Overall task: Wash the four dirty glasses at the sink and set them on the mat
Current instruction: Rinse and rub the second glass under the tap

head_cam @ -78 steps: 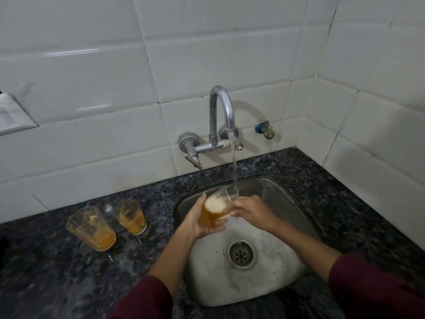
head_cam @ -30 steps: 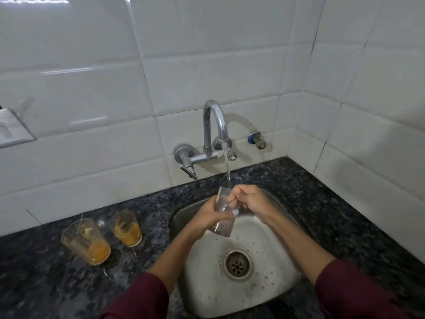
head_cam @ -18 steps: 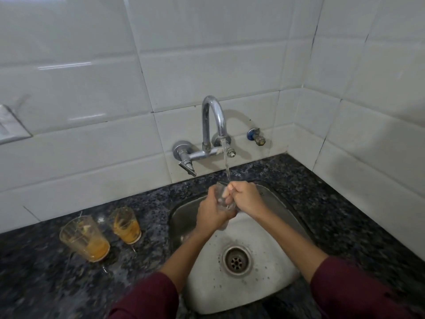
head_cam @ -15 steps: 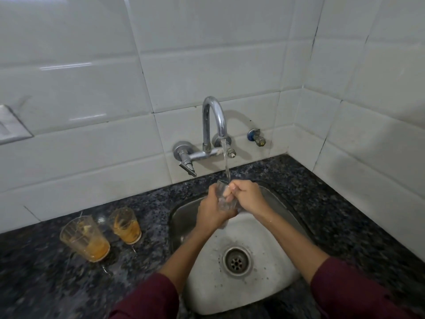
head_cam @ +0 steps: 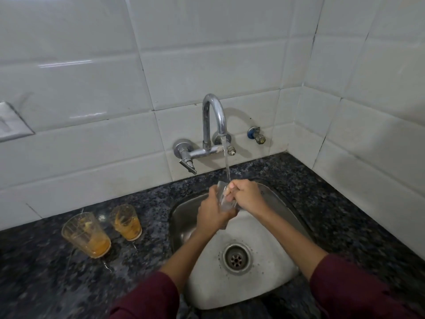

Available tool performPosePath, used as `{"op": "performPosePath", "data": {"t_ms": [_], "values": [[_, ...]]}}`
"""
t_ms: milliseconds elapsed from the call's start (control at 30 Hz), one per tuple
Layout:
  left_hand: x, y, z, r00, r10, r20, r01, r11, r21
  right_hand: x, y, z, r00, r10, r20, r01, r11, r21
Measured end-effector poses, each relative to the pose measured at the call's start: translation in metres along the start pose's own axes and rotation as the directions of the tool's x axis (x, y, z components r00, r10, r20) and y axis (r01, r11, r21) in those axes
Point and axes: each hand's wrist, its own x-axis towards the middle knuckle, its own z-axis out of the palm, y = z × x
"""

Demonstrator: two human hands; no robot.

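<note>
Since the earliest frame the orange liquid has gone from the clear glass (head_cam: 226,201), and the right hand (head_cam: 247,196) has closed in so its fingers reach inside. The left hand (head_cam: 211,215) wraps the glass from outside; it is held over the steel sink (head_cam: 184,210), tilted, mouth up toward the tap stream (head_cam: 226,166). On the granite counter (head_cam: 46,272) to the left, nearer the left hand, two upright dirty glasses (head_cam: 86,234) hold orange dregs; no mat shows.
</note>
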Motion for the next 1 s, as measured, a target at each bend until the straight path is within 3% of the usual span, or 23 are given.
{"op": "performPosePath", "data": {"t_ms": [67,133,167,233,300,433,533,633,700,767,833,867,933,1000], "values": [[0.0,0.0,-0.001,1.0,0.001,-0.009,0.0,0.999,0.044,-0.001,-0.001,0.0,1.0,-0.016,-0.012,0.016,0.999,0.052],[0.005,0.0,-0.01,0.989,-0.047,0.14,0.061,0.994,-0.095,-0.002,0.002,-0.006,0.999,-0.036,0.03,0.029,0.978,0.205],[0.009,-0.003,-0.016,0.965,-0.056,0.256,0.124,0.958,-0.257,-0.003,0.005,-0.01,0.996,-0.057,0.067,0.035,0.958,0.283],[0.011,-0.008,-0.027,0.877,-0.002,0.48,0.298,0.786,-0.541,-0.004,0.009,-0.013,0.986,-0.093,0.141,0.032,0.921,0.389],[0.006,-0.008,-0.031,0.829,0.055,0.556,0.366,0.699,-0.615,-0.005,0.008,-0.011,0.979,-0.1,0.178,0.02,0.914,0.405],[0.008,-0.01,-0.019,0.93,-0.046,0.365,0.26,0.785,-0.562,-0.003,0.001,-0.006,0.988,-0.077,0.134,0.041,0.967,0.252],[0.006,-0.006,-0.009,0.99,-0.085,0.111,0.111,0.961,-0.254,0.002,-0.006,0.001,0.999,-0.012,0.051,0.007,0.995,0.101],[0.0,-0.002,-0.002,0.998,0.01,-0.062,-0.01,1.0,-0.002,0.002,-0.01,0.007,1.0,-0.008,0.024,0.008,1.0,0.018],[0.002,-0.006,-0.005,0.999,0.047,0.005,-0.047,0.999,-0.025,0.001,-0.008,0.002,0.998,-0.023,0.057,0.018,0.997,0.074],[0.009,-0.013,-0.016,0.986,0.015,0.169,0.03,0.964,-0.265,0.0,-0.002,-0.009,0.993,-0.054,0.109,0.03,0.978,0.208],[0.015,-0.02,-0.022,0.955,0.014,0.297,0.148,0.844,-0.516,-0.001,0.003,-0.015,0.981,-0.086,0.174,0.03,0.952,0.305],[0.016,-0.02,-0.022,0.948,0.032,0.318,0.158,0.819,-0.551,-0.002,0.004,-0.014,0.976,-0.09,0.2,0.02,0.944,0.329],[0.016,-0.016,-0.021,0.949,0.08,0.304,0.092,0.853,-0.514,-0.002,0.004,-0.011,0.975,-0.063,0.214,-0.009,0.948,0.319],[0.016,-0.011,-0.019,0.963,0.1,0.25,-0.011,0.942,-0.335,0.001,0.002,-0.007,0.979,-0.045,0.198,0.003,0.978,0.207]]}}
